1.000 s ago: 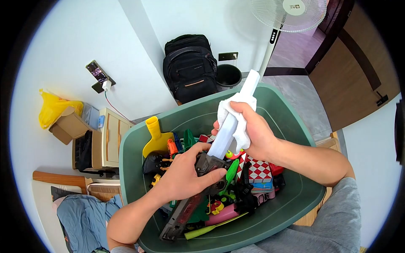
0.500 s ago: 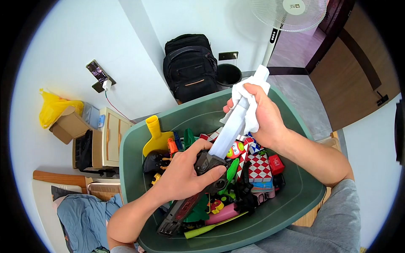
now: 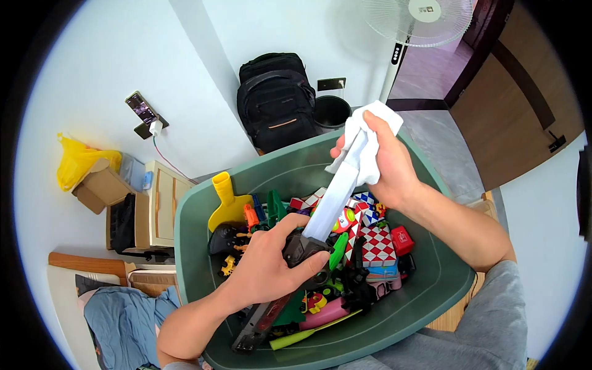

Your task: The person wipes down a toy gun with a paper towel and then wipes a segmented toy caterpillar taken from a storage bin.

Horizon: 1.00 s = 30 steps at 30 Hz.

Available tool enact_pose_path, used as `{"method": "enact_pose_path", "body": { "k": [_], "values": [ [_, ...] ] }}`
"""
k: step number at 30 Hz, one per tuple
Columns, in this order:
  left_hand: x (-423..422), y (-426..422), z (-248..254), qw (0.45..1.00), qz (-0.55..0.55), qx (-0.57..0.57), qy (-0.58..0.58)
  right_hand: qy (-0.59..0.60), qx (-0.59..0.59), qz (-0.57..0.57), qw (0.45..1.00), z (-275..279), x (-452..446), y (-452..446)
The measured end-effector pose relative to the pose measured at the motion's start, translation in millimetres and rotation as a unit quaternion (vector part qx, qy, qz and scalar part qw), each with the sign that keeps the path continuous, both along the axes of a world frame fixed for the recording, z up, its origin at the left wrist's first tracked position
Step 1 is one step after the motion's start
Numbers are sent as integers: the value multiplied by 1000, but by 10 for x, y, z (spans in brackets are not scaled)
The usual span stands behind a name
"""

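My left hand (image 3: pixel 268 262) is closed around the dark hilt of a toy sword (image 3: pixel 333 206) with a whitish blade. The sword slants across the green tub, its blade pointing up and to the right. In my right hand (image 3: pixel 393 163) is a crumpled white cloth (image 3: pixel 369 165), wrapped around the upper blade and covering its tip. Whether it is fabric or paper I cannot tell. Below lie a red-and-white checkered puzzle block (image 3: pixel 377 246), a red box (image 3: pixel 402 241), a pink toy (image 3: pixel 327 314) and a yellow scoop (image 3: pixel 229 206).
The green tub (image 3: pixel 435 296) full of toys stands right before me. Beyond its far rim are a black backpack (image 3: pixel 276 102), a black bin (image 3: pixel 332 113) and a standing fan (image 3: pixel 425 21). A cardboard box (image 3: pixel 98 185) and a drawer cabinet (image 3: pixel 165 203) stand at left.
My right hand has slid up the blade with the cloth, which now hides the tip that stuck out before. My left hand keeps its hold on the hilt.
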<state>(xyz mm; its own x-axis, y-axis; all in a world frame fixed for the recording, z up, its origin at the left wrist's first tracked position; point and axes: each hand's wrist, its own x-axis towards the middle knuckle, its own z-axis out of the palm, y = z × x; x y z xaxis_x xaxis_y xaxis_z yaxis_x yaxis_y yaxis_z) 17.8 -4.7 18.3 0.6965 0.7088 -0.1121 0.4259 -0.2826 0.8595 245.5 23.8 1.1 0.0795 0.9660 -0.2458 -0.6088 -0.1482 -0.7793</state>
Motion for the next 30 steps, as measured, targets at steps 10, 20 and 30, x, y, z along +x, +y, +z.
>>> {"method": "enact_pose_path", "body": {
  "k": [10, 20, 30],
  "values": [
    [-16, -14, 58, 1000, 8, -20, 0, -19, -1, 85, 996, -110, -250, -214],
    [-4, -34, 34, 1000, 8, 0, 14, 19, -12, 91, 996, -59, -300, -280],
    [42, -32, -3, 1000, 12, -7, 24, -4, -14, 28, 1000, -81, -154, -74]
  ]
}}
